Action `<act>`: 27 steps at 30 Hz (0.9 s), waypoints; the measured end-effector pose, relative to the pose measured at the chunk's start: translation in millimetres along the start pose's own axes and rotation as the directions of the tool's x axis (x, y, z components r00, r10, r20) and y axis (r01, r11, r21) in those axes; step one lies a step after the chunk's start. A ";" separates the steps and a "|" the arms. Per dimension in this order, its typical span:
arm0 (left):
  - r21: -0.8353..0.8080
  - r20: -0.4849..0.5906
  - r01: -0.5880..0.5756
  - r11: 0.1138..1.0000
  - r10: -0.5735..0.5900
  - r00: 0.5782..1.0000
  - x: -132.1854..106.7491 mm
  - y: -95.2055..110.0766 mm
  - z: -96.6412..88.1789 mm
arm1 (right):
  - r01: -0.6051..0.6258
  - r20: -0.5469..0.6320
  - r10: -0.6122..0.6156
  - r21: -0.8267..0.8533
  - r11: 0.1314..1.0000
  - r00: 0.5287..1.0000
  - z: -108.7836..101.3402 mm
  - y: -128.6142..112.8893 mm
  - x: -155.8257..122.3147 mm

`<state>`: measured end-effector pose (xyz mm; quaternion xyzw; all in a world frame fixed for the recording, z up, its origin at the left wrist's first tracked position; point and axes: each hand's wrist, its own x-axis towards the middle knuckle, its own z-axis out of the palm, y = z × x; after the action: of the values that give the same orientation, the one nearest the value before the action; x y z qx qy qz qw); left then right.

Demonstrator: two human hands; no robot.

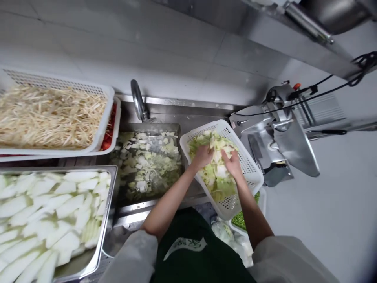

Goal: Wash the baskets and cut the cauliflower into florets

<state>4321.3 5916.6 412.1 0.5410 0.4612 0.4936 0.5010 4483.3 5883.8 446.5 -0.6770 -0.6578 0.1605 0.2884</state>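
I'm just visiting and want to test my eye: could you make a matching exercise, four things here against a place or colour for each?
Things
1. Left hand and right hand
2. Faucet
3. Pale sprouts
4. Apron

Places or colours
A. Heaped in a white perforated container at the picture's left
B. Dark green
C. At the cut leaves in the white basket
D. By the wall, behind the sink water

Right pairs: 1-C, 2-D, 3-A, 4-B.
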 end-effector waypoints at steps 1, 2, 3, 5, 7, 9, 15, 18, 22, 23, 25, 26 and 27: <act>0.141 0.043 -0.023 0.990 0.017 0.999 1.9 -7.0 -2.7 | -0.063 0.022 0.064 -0.064 0.996 0.998 -2.2 10.7 0.0; 0.255 0.067 -0.049 0.966 0.033 0.997 2.2 -11.7 -6.4 | -0.116 0.045 0.122 -0.113 0.987 0.991 -5.5 17.8 -0.6; 0.339 0.072 -0.071 0.938 0.049 0.996 1.1 -13.4 -10.2 | -0.140 0.080 0.154 -0.160 0.977 0.985 -10.6 21.4 -1.7; 0.424 0.067 -0.115 0.899 0.095 0.993 -4.4 -8.1 -18.0 | -0.122 0.151 0.162 -0.244 0.962 0.975 -26.5 19.3 -5.3; 0.427 0.037 -0.160 0.890 0.160 0.986 -14.2 3.2 -29.7 | -0.073 0.155 0.129 -0.322 0.944 0.979 -45.4 6.2 -11.6; 0.382 -0.053 -0.189 0.904 0.226 0.973 -28.2 9.1 -51.9 | -0.005 0.066 0.030 -0.347 0.938 0.997 -56.8 -17.1 -21.4; 0.448 -0.516 0.254 0.857 0.016 0.856 -88.0 -77.8 -177.0 | 0.278 0.049 -0.281 0.059 0.959 0.959 45.7 -123.4 -56.6; 0.507 -0.594 0.588 0.630 -0.240 0.768 -108.5 -150.1 -231.2 | 0.158 0.443 -0.181 0.090 0.983 0.878 167.7 -164.4 -49.8; 0.573 -0.580 0.686 0.448 -0.370 0.726 -105.0 -217.8 -268.6 | -0.051 0.634 0.140 -0.157 0.986 0.761 318.5 -169.4 -3.2; 0.596 -0.578 0.670 0.442 -0.343 0.740 -96.7 -229.4 -275.4 | -0.043 0.627 0.159 -0.195 0.980 0.763 347.5 -162.6 13.4; 0.644 -0.586 0.628 0.437 -0.247 0.772 -71.9 -250.2 -291.0 | 0.014 0.592 0.159 -0.276 0.961 0.790 394.7 -143.3 51.0; 0.659 -0.591 0.610 0.440 -0.199 0.782 -57.0 -260.5 -300.5 | 0.051 0.570 0.150 -0.322 0.946 0.808 413.5 -132.1 70.9; 0.662 -0.602 0.601 0.447 -0.160 0.782 -42.1 -271.1 -311.1 | 0.077 0.564 0.156 -0.367 0.927 0.811 429.6 -120.7 90.3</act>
<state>4006.6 5921.4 142.1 0.4559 0.8530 0.1962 0.1617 4138.1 6045.8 197.8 -0.6505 -0.7182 0.2386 -0.0648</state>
